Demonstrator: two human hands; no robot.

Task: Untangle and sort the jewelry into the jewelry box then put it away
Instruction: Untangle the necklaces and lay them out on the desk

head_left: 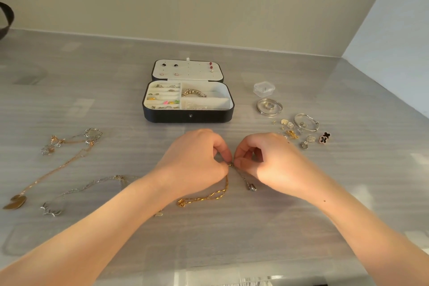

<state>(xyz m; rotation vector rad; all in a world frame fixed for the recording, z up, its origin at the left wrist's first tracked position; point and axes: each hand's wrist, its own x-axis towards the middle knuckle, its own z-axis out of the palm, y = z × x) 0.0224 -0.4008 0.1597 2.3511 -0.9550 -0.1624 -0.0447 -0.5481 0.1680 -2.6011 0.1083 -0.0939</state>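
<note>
A black jewelry box (188, 116) lies open at the table's middle, with earrings pinned in its lid and rings and a beaded bracelet in its white compartments. In front of it my left hand (195, 160) and my right hand (267, 160) meet, each pinching the tangle where a gold twisted chain (209, 197) joins a thin silver chain (246, 181). The gold chain trails down and left on the table. On the silver chain a small pendant hangs below my right hand.
Rose-gold necklaces (67, 146) and a silver necklace (76, 193) lie at the left. At the right are silver bangles (269, 106), a small clear plastic box (264, 88), loose earrings and charms (301, 132). A wall runs behind the table; a dark strap (5, 18) hangs far left.
</note>
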